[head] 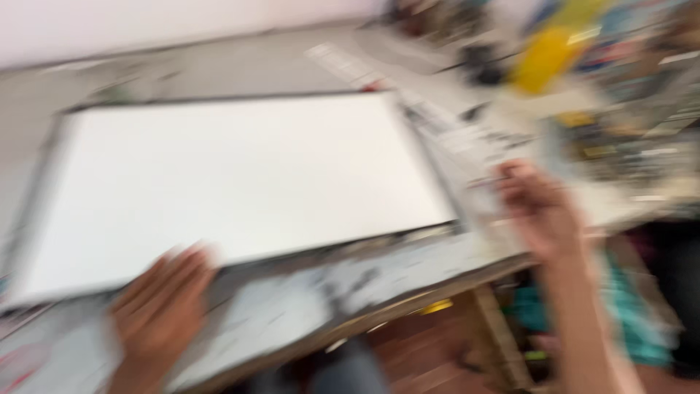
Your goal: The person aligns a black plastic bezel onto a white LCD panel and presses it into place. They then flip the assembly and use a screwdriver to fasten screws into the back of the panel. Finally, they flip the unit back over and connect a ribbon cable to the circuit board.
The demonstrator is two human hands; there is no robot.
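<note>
At the near edge of the white panel (233,182), the left hand (162,310) is laid flat, fingers (171,270) spread and extended; nothing is gripped, only the panel's lower rim is touched or nearly touched — blur prevents certainty. Right hand (539,211) is raised beside the panel's right corner, fingers curled loosely; whether anything small is pinched cannot be told from the smear.

Panel is seen lying flat on the paint-stained worktop (306,299), dark frame edge visible along top and right sides, its near edge close to the worktop's front lip.

Further out: cluttered tools and parts (620,146) at right rear, a yellow object (543,58) behind them, details unreadable. Wooden leg (499,335) and teal item (627,321) are seen below the worktop.

Risks, as judged:
- Panel could be pushed off the front lip, since only a flat palm holds it and no grip is applied.
- Panel face could be smudged by palm contact or worktop residue.
- Clutter at right could be knocked by the right forearm if swung wide.
</note>
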